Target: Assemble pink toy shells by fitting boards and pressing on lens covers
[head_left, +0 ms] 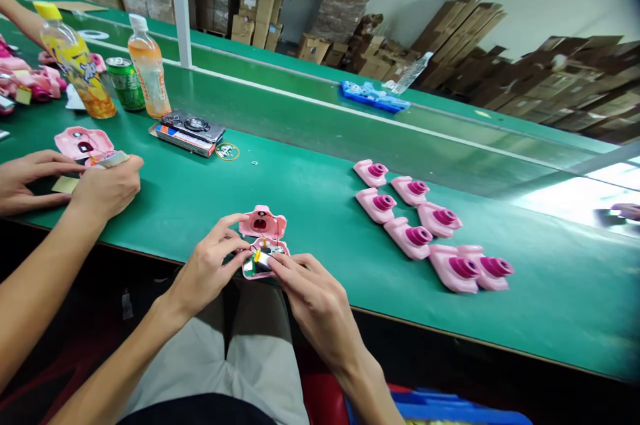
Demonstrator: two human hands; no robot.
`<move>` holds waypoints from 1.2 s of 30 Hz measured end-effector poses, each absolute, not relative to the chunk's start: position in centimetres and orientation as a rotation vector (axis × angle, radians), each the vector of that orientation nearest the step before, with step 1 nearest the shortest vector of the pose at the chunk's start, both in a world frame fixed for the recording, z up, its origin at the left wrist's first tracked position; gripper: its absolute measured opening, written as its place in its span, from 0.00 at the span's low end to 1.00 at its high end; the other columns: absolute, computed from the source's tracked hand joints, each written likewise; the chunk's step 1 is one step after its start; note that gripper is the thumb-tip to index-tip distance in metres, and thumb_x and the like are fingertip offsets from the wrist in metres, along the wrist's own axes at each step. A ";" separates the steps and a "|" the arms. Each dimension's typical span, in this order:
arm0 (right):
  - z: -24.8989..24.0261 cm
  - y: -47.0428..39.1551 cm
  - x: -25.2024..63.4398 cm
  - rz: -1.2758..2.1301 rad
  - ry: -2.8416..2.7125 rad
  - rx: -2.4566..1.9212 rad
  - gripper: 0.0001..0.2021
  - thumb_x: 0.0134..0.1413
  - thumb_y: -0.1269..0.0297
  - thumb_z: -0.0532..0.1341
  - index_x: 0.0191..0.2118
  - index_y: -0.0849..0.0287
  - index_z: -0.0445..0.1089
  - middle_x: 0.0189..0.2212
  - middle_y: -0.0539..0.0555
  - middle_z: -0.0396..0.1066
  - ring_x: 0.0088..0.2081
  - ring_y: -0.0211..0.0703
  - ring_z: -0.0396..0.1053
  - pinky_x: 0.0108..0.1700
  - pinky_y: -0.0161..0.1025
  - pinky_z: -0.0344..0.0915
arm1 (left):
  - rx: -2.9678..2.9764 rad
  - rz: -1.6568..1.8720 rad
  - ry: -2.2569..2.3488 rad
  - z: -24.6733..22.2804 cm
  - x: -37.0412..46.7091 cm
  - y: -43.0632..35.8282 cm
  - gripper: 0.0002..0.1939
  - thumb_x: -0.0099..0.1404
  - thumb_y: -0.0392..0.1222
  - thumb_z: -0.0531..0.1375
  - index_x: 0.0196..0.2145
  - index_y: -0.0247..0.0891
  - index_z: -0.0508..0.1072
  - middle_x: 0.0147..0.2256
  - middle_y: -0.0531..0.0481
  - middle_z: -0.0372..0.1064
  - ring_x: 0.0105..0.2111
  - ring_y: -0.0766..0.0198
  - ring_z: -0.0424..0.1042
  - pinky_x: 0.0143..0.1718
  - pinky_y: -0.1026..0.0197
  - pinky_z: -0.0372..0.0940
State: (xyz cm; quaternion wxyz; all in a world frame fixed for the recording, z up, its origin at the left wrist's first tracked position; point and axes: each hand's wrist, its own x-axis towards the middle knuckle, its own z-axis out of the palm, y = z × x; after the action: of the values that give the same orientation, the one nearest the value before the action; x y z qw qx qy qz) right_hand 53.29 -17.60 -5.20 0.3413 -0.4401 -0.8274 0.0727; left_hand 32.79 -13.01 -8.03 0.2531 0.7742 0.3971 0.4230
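Observation:
An opened pink toy camera (249, 266) lies at the table's front edge. Its circuit board and a silver-black battery with yellow tape (262, 259) show inside. The separated pink front shell (261, 223) rests just behind it, joined by thin wires. My left hand (213, 261) has thumb and fingers closed at the left edge of the lower half; whether it pinches a wire there is hidden. From the right, my right hand (313, 288) grips that half, fingertips by the battery and thumb out of sight.
Several assembled pink toy cameras (407, 238) stand to the right. At left, a co-worker's hands (103, 188) hold another opened pink camera (83, 145). Two drink bottles (149, 68), a green can (125, 83) and a boxed camera (193, 126) stand behind. A blue tray (375, 98) sits farther back.

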 end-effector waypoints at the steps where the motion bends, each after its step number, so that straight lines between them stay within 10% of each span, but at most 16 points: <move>1: -5.4 -17.6 53.5 0.176 -2.167 -1.145 0.21 0.66 0.77 0.56 0.58 0.52 0.73 0.47 0.54 0.80 0.42 0.44 0.73 0.42 0.44 0.79 | 2.115 1.167 1.095 -8.2 32.9 -13.1 0.09 0.73 0.39 0.57 0.39 0.37 0.77 0.59 0.40 0.64 0.46 0.57 0.76 0.51 0.50 0.75; 15: -5.2 -16.5 54.0 0.081 -2.458 -1.134 0.21 0.64 0.81 0.50 0.57 0.60 0.71 0.48 0.57 0.78 0.41 0.46 0.71 0.43 0.45 0.78 | 2.276 1.060 1.030 -8.0 32.5 -13.3 0.07 0.75 0.39 0.55 0.47 0.39 0.71 0.48 0.45 0.71 0.49 0.58 0.74 0.51 0.55 0.72; 22: -5.7 -16.8 54.0 0.102 -2.431 -1.142 0.19 0.68 0.75 0.54 0.61 0.60 0.67 0.61 0.56 0.70 0.47 0.47 0.70 0.49 0.47 0.75 | 2.462 0.859 1.022 -9.1 32.6 -14.4 0.21 0.74 0.44 0.55 0.62 0.38 0.60 0.56 0.39 0.68 0.58 0.50 0.68 0.58 0.47 0.70; 30: -9.3 -17.9 54.1 -0.292 -2.005 -1.101 0.06 0.64 0.66 0.65 0.43 0.51 0.79 0.40 0.48 0.82 0.42 0.47 0.72 0.46 0.46 0.67 | 2.544 0.825 0.996 -9.0 32.7 -14.4 0.17 0.73 0.37 0.56 0.58 0.40 0.65 0.55 0.41 0.67 0.56 0.51 0.67 0.52 0.49 0.73; 36: -1.4 -10.7 53.2 0.128 -1.918 -1.714 0.34 0.72 0.47 0.45 0.23 0.58 0.75 0.23 0.56 0.77 0.28 0.43 0.71 0.37 0.41 0.64 | 2.595 0.850 0.980 -9.1 32.5 -14.2 0.16 0.72 0.39 0.58 0.57 0.42 0.69 0.55 0.41 0.67 0.54 0.49 0.65 0.51 0.45 0.72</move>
State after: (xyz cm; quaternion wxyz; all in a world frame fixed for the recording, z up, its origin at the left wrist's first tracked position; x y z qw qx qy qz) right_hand 53.19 -10.69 -1.35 0.2792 -0.6391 -0.7151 0.0478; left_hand 32.50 -14.23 -9.14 0.1199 0.8881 0.3352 0.2909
